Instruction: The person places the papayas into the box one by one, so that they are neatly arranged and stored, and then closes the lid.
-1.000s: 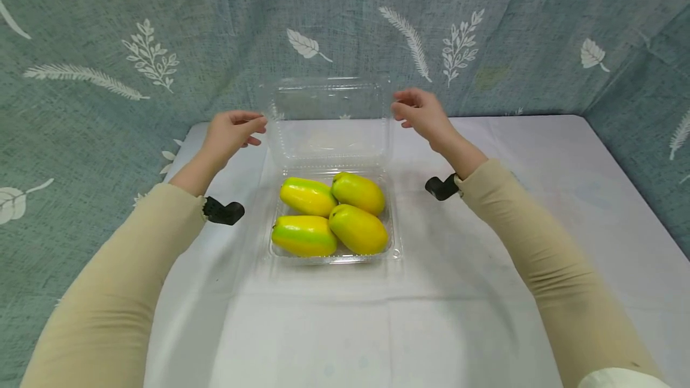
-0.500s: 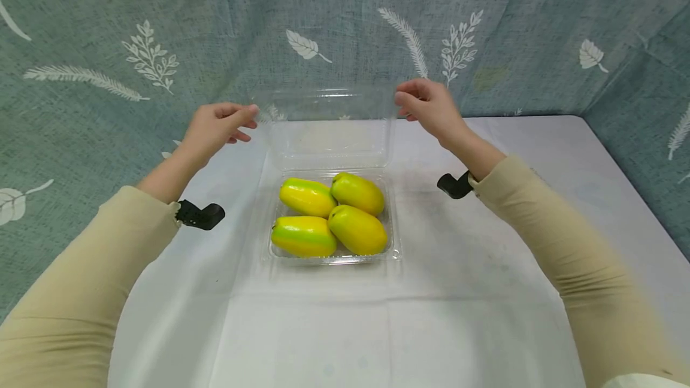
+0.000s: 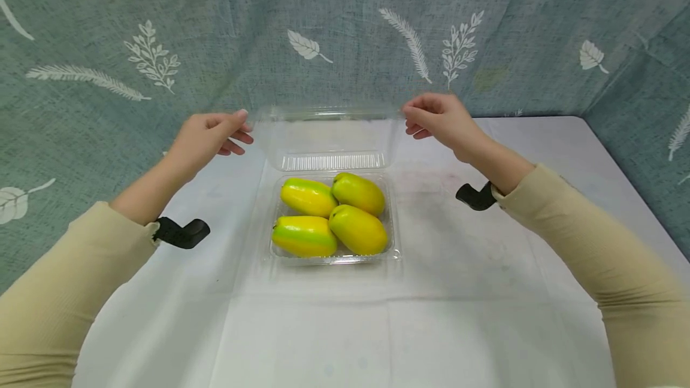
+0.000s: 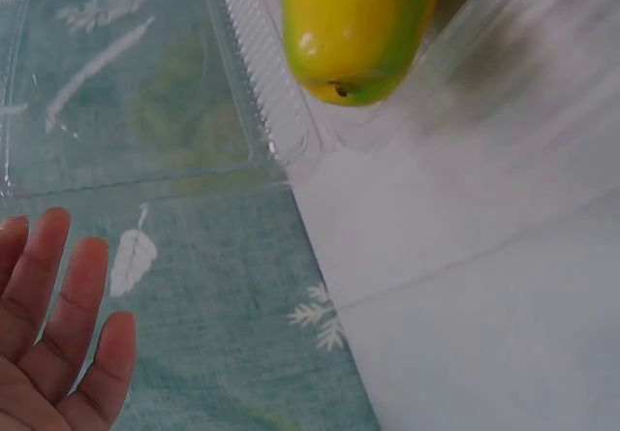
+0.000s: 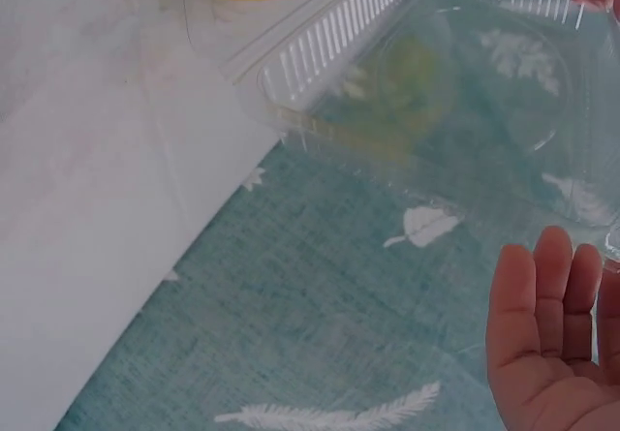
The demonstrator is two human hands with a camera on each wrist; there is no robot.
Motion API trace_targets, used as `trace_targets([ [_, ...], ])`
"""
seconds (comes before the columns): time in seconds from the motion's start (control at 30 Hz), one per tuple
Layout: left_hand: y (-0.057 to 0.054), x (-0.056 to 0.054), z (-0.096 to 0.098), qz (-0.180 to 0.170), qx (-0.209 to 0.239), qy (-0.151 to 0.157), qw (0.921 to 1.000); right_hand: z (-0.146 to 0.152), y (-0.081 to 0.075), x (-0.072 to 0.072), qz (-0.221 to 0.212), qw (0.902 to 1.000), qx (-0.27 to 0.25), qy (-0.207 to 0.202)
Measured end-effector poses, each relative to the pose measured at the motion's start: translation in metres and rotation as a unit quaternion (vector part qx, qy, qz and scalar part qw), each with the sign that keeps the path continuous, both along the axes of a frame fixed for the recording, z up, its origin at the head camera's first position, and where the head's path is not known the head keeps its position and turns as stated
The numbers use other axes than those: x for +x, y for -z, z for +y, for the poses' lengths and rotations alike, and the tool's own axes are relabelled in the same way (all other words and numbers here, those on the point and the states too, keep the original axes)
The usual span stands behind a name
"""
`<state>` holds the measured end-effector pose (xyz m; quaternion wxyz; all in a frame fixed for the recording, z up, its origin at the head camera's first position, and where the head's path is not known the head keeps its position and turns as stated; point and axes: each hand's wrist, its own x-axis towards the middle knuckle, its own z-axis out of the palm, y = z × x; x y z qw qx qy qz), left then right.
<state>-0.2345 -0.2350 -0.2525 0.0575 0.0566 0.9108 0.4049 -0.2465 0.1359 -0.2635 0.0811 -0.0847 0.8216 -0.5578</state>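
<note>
A clear plastic clamshell box (image 3: 345, 260) lies in the middle of the table, its hinged lid (image 3: 334, 159) raised at the back and leaning. Several glossy yellow-green, mango-like fruits (image 3: 358, 229) fill the base in two rows. My left hand (image 3: 202, 139) is at the lid's left upper corner, thumb and forefinger pinching its edge. At the opposite corner my right hand (image 3: 442, 118) pinches the lid likewise. The other fingers of each hand extend loosely, as both wrist views show. In the left wrist view one fruit (image 4: 358, 34) appears close up; the left thumb is out of sight there.
A white cloth (image 3: 312, 328) covers the table. Behind it hangs a blue-green curtain (image 3: 356, 35) printed with white leaves, which also runs along both sides. Black wrist mounts (image 3: 183, 233) stick out from beige sleeves (image 3: 70, 292).
The lid's upper edge has come down and forward as the lid tilts toward the base. Both hands have moved outward with its corners. The fruits and base have stayed put.
</note>
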Motion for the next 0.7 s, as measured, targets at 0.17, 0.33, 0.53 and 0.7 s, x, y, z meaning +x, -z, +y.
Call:
trace_targets([
  [0.17,-0.001,0.009,0.002,0.002,0.003,-0.004,1.0,0.002,0.001,0.01,-0.027,0.9993,-0.015,-0.019],
  [0.33,0.0,0.018,0.0,0.002,-0.002,-0.014,0.9999,0.003,0.005,0.02,-0.038,0.9982,-0.025,-0.04],
  [0.53,0.004,0.03,-0.004,-0.013,-0.03,-0.009,0.9994,0.005,0.013,0.03,-0.049,0.9961,-0.042,-0.061],
  [0.7,0.007,0.042,-0.005,-0.029,-0.045,0.007,0.9985,0.007,0.019,0.04,-0.072,0.994,-0.029,-0.077],
])
